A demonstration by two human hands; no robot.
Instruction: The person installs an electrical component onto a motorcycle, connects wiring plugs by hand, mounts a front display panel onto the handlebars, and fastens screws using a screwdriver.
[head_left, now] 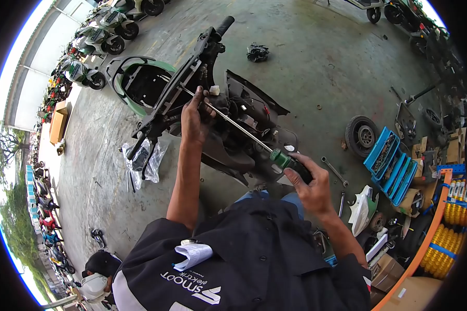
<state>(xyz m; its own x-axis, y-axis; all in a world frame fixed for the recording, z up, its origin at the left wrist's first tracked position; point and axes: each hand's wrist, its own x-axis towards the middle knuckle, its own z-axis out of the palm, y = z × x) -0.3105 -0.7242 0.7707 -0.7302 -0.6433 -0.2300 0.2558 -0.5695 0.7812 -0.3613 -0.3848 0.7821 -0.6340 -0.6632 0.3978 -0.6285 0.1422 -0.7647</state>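
A long screwdriver (238, 127) slants across the front of a partly stripped scooter (228, 150). My right hand (315, 186) is closed on its green and black handle (290, 165). At the other end, my left hand (193, 118) has its fingers curled around the shaft near the tip, against the dark handlebar assembly (166, 101). What the tip touches is hard to make out. One black handlebar grip (225, 25) points up and away. Wires and dark body panels lie exposed under the shaft.
Right of me are a loose wheel (360, 136), an open blue toolbox (392, 163), a wrench (335, 172) and a white-green panel (363, 210). A plastic bag (148, 158) lies left. A person (99, 274) is at lower left; parked scooters (101, 36) line the back.
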